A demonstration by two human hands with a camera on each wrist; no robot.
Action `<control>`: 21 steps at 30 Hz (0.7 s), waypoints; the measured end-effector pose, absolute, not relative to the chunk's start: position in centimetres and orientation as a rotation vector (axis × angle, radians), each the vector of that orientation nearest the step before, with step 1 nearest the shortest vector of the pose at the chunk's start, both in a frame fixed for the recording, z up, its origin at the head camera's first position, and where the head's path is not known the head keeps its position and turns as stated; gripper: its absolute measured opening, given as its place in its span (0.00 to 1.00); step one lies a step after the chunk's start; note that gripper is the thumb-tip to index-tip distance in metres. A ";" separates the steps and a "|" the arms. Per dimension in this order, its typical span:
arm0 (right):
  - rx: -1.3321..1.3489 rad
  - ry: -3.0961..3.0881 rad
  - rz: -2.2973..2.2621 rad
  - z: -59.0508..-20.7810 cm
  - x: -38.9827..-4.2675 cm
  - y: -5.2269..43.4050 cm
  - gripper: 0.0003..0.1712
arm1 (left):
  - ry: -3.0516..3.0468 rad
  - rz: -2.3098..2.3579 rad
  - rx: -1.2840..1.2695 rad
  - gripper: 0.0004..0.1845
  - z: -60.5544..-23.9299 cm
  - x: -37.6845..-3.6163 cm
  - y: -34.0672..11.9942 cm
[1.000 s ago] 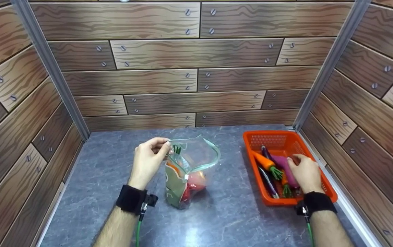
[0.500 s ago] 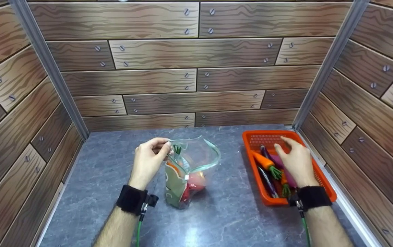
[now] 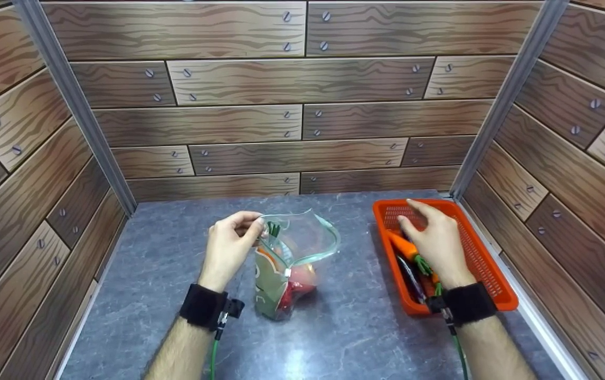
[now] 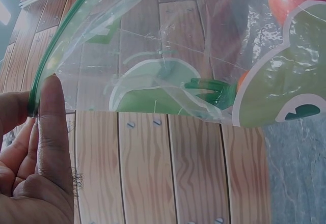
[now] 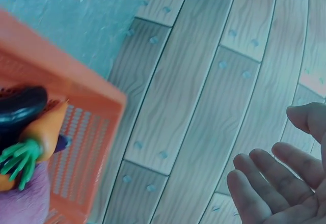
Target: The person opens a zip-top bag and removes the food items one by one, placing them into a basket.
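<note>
My left hand [image 3: 226, 245] pinches the rim of a clear zip bag [image 3: 268, 293] between thumb and fingers, and the bag's mouth gapes. The bag stands on the table with a green printed front; inside are a carrot with a green top [image 3: 273, 230] and round red produce [image 3: 302, 278]. My right hand [image 3: 437, 243] is over the orange basket [image 3: 484, 258], fingers spread, holding nothing. Beneath it lie a carrot [image 3: 403, 245] and a dark eggplant [image 3: 411, 281]. A purple, rough-skinned vegetable [image 5: 31, 201], hidden by the hand in the head view, shows in the right wrist view.
The grey marbled table [image 3: 176, 295] is enclosed by wood-patterned walls [image 3: 244, 84] at the back and both sides. The basket sits close to the right wall. A metal strip [image 3: 540, 338] runs along the table's right edge.
My right hand has lifted off the purple vegetable and moved left and away over the basket, its fingers spreading. My left hand and the bag have stayed in place.
</note>
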State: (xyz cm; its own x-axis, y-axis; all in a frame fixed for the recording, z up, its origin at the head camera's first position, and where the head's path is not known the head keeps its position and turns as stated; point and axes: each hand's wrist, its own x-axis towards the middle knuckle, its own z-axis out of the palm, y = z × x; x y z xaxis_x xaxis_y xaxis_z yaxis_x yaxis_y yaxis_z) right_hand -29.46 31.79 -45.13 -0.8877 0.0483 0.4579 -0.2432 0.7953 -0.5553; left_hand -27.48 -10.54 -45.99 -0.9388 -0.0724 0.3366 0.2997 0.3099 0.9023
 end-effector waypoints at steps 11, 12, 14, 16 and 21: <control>0.272 -2.425 1.020 -44.4 -28.7 28.4 0.26 | -2.249 -1.710 -0.202 0.10 -46.0 -27.7 -10.3; 0.286 -2.418 1.039 -44.3 -28.6 28.1 0.25 | -2.252 -1.706 -0.200 0.10 -46.0 -27.7 -10.3; 0.319 -2.404 1.070 -44.1 -28.3 27.4 0.25 | -2.255 -1.702 -0.197 0.10 -46.1 -27.8 -10.3; 0.340 -2.391 1.080 -44.0 -28.1 26.9 0.25 | -2.256 -1.697 -0.197 0.10 -46.1 -27.8 -10.2; 0.393 -2.350 1.030 -43.9 -27.7 25.6 0.23 | -2.262 -1.687 -0.203 0.10 -46.1 -27.7 -10.2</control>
State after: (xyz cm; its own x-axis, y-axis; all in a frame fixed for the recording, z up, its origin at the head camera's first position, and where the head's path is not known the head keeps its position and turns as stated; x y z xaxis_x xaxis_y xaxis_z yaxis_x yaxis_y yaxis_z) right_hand -27.73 25.61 -43.87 -0.8120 -0.0481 0.5817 -0.4603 0.6657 -0.5874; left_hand -27.66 -10.17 -46.06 -0.9414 -0.0715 0.3295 0.2955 0.2958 0.9084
